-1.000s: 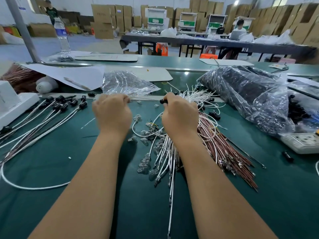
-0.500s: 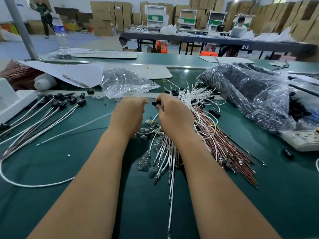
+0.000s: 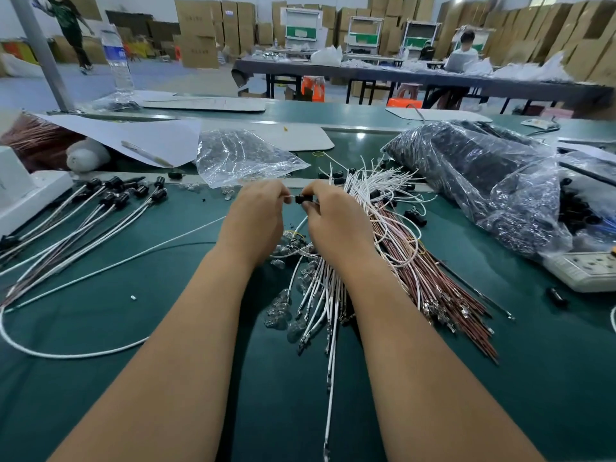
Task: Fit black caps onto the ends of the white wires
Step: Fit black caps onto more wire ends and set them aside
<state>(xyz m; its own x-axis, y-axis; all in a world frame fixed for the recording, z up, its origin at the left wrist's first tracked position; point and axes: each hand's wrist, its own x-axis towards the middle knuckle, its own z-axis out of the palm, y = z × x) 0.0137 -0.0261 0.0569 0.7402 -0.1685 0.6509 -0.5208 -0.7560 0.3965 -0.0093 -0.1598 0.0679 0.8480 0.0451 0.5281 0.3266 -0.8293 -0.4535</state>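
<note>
Both hands close together over green mat (image 3: 100, 378), left hand (image 3: 255, 218) pinching white wire (image 3: 289, 197) end, right hand (image 3: 336, 218) pinching black cap (image 3: 301, 199) against it, uncapped wire bundle (image 3: 376, 228) just right, capped wires (image 3: 100, 215) far left.

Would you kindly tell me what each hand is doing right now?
Left hand: pinches the white wire near its end.
Right hand: pinches the black cap at that wire's end.
</note>
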